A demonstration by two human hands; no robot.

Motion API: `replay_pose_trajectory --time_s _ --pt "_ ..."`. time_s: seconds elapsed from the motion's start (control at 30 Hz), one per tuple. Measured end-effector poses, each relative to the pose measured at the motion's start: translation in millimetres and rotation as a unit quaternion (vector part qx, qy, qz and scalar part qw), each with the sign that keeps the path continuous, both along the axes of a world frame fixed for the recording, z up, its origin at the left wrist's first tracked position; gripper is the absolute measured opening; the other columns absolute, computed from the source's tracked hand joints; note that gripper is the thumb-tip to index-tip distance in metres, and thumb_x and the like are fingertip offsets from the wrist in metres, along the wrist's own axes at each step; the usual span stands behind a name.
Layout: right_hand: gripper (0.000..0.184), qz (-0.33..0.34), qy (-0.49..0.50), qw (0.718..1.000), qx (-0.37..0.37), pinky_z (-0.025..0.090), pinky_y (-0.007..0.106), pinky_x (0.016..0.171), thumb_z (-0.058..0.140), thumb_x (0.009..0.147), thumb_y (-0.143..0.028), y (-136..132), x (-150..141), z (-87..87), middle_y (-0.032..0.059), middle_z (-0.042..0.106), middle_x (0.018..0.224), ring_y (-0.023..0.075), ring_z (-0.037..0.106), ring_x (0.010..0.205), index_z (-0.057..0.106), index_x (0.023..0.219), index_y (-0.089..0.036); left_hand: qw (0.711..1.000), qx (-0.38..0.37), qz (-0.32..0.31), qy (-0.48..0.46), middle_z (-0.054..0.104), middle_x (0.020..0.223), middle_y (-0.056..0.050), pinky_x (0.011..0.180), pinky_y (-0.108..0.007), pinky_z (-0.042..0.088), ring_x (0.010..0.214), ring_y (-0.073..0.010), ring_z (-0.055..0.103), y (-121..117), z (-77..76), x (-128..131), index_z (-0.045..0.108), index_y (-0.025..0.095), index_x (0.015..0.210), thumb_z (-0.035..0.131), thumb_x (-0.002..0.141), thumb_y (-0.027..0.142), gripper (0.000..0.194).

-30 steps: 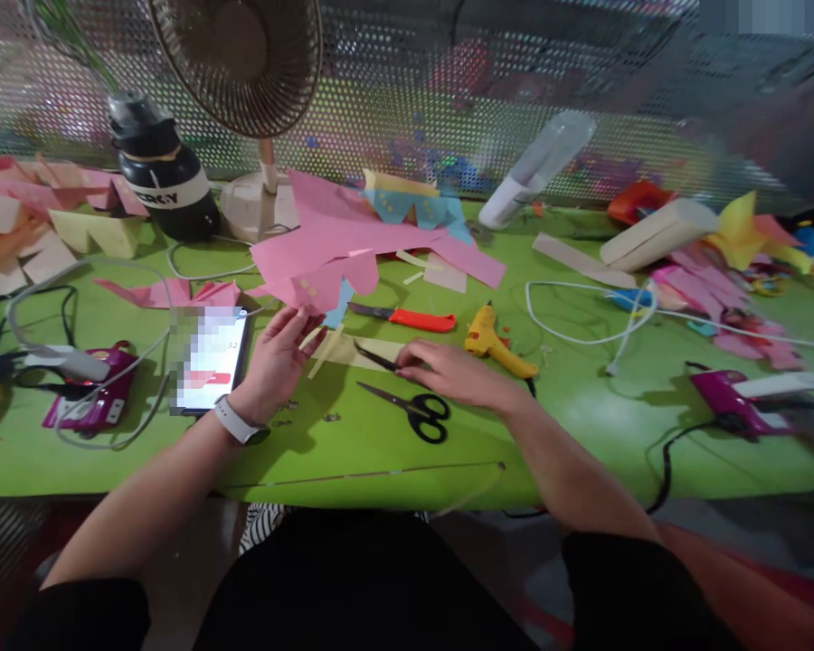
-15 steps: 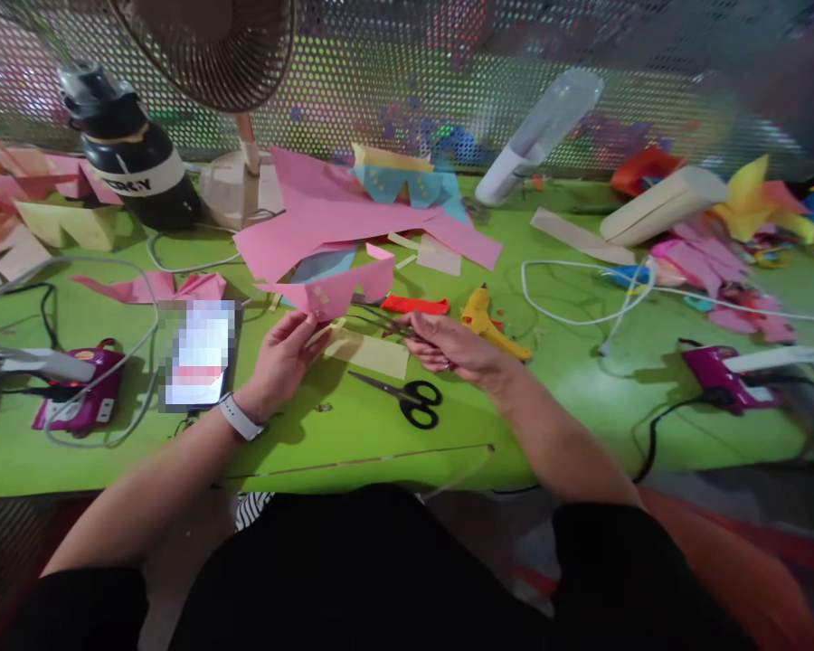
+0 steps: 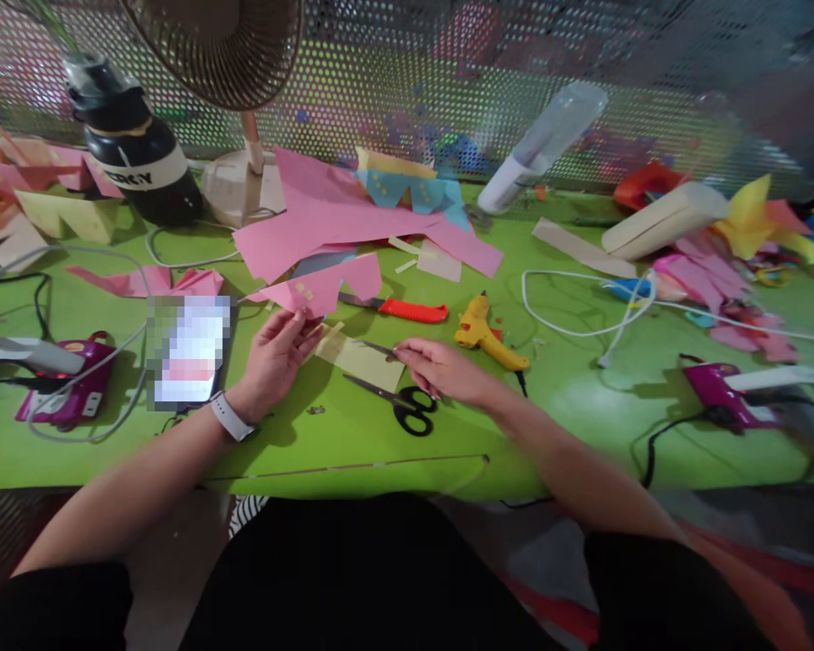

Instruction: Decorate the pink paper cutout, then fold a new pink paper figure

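Note:
My left hand (image 3: 278, 357) pinches the lower edge of a pink paper mask (image 3: 316, 287), held up over the table with small yellow bits on its left half. Between the fingers of my right hand (image 3: 438, 366) is a pair of dark tweezers (image 3: 378, 349), tips pointing left above a pale yellow paper strip (image 3: 366, 362). Black-handled scissors (image 3: 413, 411) lie just below that hand. Behind the tweezers rests a red-handled knife (image 3: 413, 311), its blade partly behind the mask. A yellow glue gun (image 3: 488, 334) lies to the right of the knife.
A phone (image 3: 190, 353) and purple power strip (image 3: 71, 389) lie left, with another purple strip (image 3: 736, 395) right. Black bottle (image 3: 142, 167), fan (image 3: 223, 45) and pink paper sheets (image 3: 332, 217) stand or lie behind. A white cable (image 3: 570, 280) loops at right.
The tweezers rose toward the pink mask half a second ago and are now lower, over the yellow strip. The mask has tilted and shifted slightly; my left hand keeps its pinch.

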State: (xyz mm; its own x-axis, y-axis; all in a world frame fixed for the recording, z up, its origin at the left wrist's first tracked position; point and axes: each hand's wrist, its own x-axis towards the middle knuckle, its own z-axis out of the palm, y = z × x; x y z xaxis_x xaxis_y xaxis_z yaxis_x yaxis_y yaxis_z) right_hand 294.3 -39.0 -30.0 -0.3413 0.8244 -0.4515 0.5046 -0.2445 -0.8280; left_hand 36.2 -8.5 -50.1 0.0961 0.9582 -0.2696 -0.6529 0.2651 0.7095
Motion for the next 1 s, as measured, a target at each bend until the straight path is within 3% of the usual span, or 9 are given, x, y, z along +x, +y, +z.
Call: replay_pose_trajectory --time_s 0.3,0.5,0.87,1.0 --pt "0.03 0.032 -0.084 0.99 0.107 0.036 0.024 0.047 0.04 0.098 -0.045 -3 -11 -1.6 -0.0037 0.055 0.057 0.0121 0.048 0.045 0.058 0.097 -0.02 1.0 0.002 -0.011 0.011 0.075 0.089 -0.001 0.099 -0.035 0.053 0.088 -0.0133 0.071 0 0.4 1 0.07 0.021 0.08 0.077 0.079 0.018 0.007" --pt "0.031 0.074 -0.227 0.943 0.231 0.04 0.028 0.062 0.04 0.1 -0.039 -11 -18 -4.9 0.0064 0.073 0.084 0.0202 0.066 0.07 0.063 0.11 -0.02 1.0 -0.004 -0.02 0.011 0.075 0.089 -0.002 0.096 -0.031 0.053 0.088 -0.013 0.071 -1 2.2 1 0.072 0.019 0.082 0.076 0.081 0.017 0.004" --pt "0.042 0.165 -0.331 0.858 0.357 0.034 0.029 0.054 0.032 0.104 -0.036 -21 -16 -13.1 0.0108 0.075 0.08 0.0183 0.064 0.059 0.065 0.117 -0.015 1.0 0.003 -0.022 0.011 0.075 0.09 -0.003 0.093 -0.029 0.054 0.087 -0.0125 0.071 -1 2.6 2 0.073 0.018 0.082 0.073 0.082 0.014 0.004" --pt "0.042 0.182 -0.347 0.84 0.376 0.031 0.028 0.051 0.03 0.104 -0.032 -22 -18 -13.8 0.0105 0.073 0.074 0.0161 0.061 0.055 0.066 0.115 -0.014 1.0 -0.003 -0.023 0.018 0.074 0.089 -0.002 0.095 -0.029 0.053 0.086 -0.0121 0.071 -2 2.9 2 0.072 0.019 0.08 0.073 0.082 0.015 0.005"
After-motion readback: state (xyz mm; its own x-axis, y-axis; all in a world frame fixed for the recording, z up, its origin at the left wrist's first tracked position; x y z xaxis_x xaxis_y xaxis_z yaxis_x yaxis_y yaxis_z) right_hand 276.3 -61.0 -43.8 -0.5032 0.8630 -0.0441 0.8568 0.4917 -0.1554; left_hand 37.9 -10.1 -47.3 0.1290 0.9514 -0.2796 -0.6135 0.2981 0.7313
